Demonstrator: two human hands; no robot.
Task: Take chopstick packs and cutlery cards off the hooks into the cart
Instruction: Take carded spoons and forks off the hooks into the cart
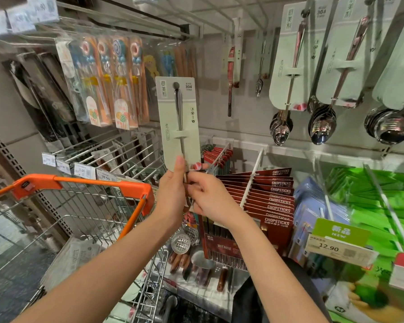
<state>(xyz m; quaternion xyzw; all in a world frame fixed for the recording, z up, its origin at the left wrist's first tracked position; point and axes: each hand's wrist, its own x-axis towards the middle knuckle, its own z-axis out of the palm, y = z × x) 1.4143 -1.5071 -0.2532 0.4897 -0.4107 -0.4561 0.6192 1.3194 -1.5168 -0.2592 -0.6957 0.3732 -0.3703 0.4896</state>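
Observation:
A pale green cutlery card (pixel 178 122) with a long steel utensil on it stands upright in front of the shelf wall, off any hook. My left hand (pixel 173 190) grips its bottom edge, thumb on the front. My right hand (pixel 208 194) pinches the utensil's lower end just beside it. The wire cart (pixel 79 206) with its orange handle sits lower left, holding some packs. More green spoon cards (pixel 292 57) hang on hooks at upper right. Red chopstick packs (pixel 278 197) hang on a white hook to the right of my hands.
Children's chopstick packs (pixel 117 80) hang upper left above wire racks with price tags (pixel 84 170). Green packs (pixel 371 199) and a 12.90 price label (pixel 331 249) fill the right. Strainers and wooden-handled tools (pixel 184 243) hang below my hands.

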